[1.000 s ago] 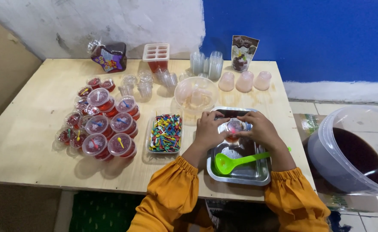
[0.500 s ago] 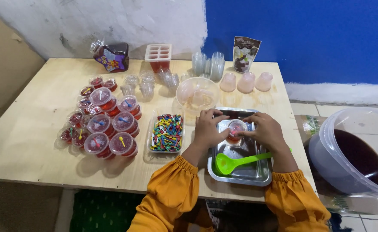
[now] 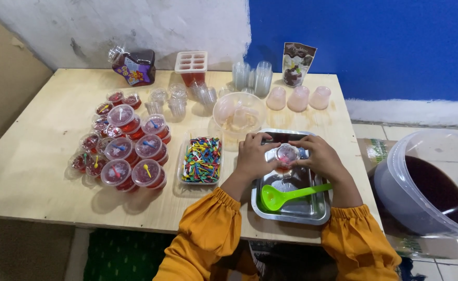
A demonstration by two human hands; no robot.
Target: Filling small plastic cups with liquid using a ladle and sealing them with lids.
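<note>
My left hand [image 3: 254, 154] and my right hand [image 3: 320, 157] both grip a small clear cup with red jelly and a lid [image 3: 286, 154], held just above a metal tray [image 3: 312, 212]. A green plastic ladle [image 3: 286, 196] lies in that tray, below my hands. To the left of the tray sits a clear box of small multicoloured spoons [image 3: 202, 159]. Both my sleeves are orange.
Several lidded red jelly cups [image 3: 126, 145] cluster on the left of the wooden table [image 3: 36, 161]. Behind are empty clear cups [image 3: 172, 99], a bowl of lids [image 3: 237, 113], three pink cups [image 3: 298, 98], a pouch [image 3: 297, 63], a mould tray [image 3: 191, 62]. A big tub of dark liquid [image 3: 427, 187] stands at right.
My hands and the cup stay over the tray, shifting only slightly. My fingers have worked around the lid on top of the cup.
</note>
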